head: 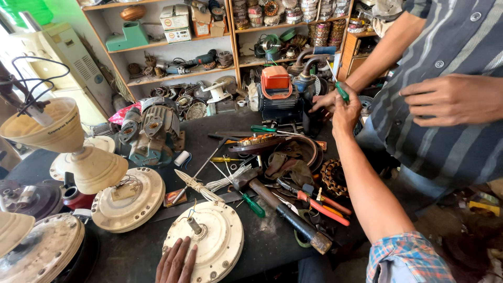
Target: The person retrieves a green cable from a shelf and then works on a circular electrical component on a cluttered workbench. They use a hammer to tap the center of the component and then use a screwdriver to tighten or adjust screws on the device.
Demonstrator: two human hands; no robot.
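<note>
From the head view, the left hand [175, 262] lies flat at six o'clock, fingers pressed together, resting on the rim of a cream fan motor [207, 242] on the black table [131, 246]. The right hand [346, 112] reaches out to about one o'clock, its fingers pinching a green screwdriver [341, 91] held upright beside the orange-topped pump [277, 94]. Another person in a striped shirt stands at three o'clock; one of their hands [326, 99] touches the same spot by the pump, the other [450, 99] hangs loosely in front of the shirt. At the table's centre lie a hammer [277, 204], red-handled pliers [319, 205] and a second green screwdriver [254, 205]. More fan motors [128, 199] sit at nine o'clock, with cluttered shelves [178, 78] at twelve.
</note>
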